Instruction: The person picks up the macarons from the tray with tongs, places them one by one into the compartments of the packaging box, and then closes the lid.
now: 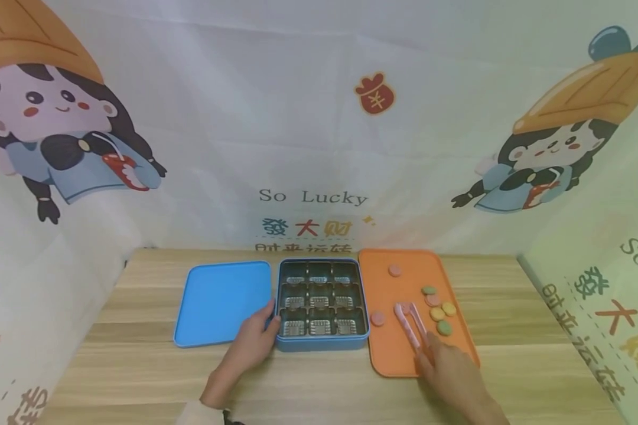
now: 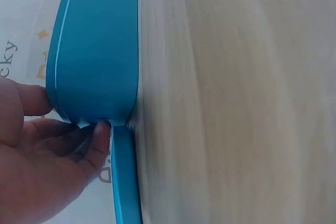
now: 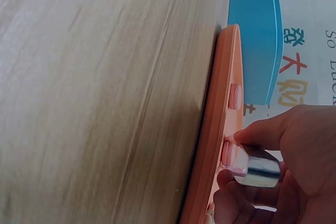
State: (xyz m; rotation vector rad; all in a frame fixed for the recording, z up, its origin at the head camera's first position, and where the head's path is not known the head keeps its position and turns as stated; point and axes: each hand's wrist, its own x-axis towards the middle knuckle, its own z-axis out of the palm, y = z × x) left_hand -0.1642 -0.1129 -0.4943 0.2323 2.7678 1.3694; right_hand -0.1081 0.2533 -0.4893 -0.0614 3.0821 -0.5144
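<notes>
My right hand (image 1: 452, 369) holds a pair of pink tongs (image 1: 407, 330) over the orange tray (image 1: 399, 360). The tong tips stand on either side of a pink macaron (image 1: 406, 308); whether they press on it, I cannot tell. In the right wrist view, that macaron (image 3: 228, 153) lies close to the tongs (image 3: 262, 171). My left hand (image 1: 255, 339) rests against the left side of a blue tin box (image 1: 324, 343), near its front corner. The left wrist view shows those fingertips touching the tin (image 2: 100, 51). Inside the tin, a dark insert has several compartments, with no macarons visible.
A blue lid (image 1: 223, 301) lies left of the tin. More pink macarons (image 1: 377, 319), green macarons (image 1: 444, 327) and yellow macarons (image 1: 449, 309) lie on the tray. Behind the wooden table (image 1: 319, 389) hangs a printed white cloth (image 1: 244, 118).
</notes>
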